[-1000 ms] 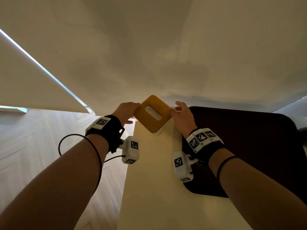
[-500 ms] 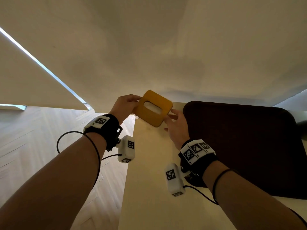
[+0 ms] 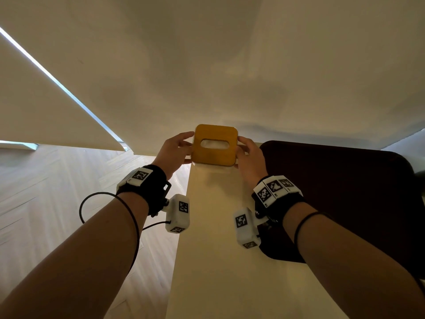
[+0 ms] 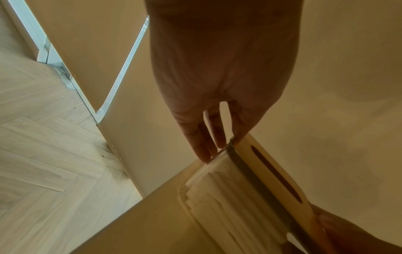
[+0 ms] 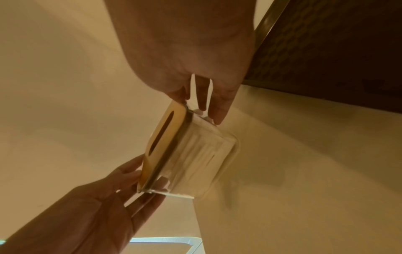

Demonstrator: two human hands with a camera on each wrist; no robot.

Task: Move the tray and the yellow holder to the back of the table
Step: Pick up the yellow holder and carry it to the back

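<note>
The yellow holder sits at the far left corner of the table, right against the wall. The left hand and right hand each have a grip on one side of it, fingers pressed to its clear body. The dark tray lies just beside, to its right.

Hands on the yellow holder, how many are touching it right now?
2. The left hand holds the left side of the yellow holder; the right hand holds its right side, at the table's back edge.
</note>
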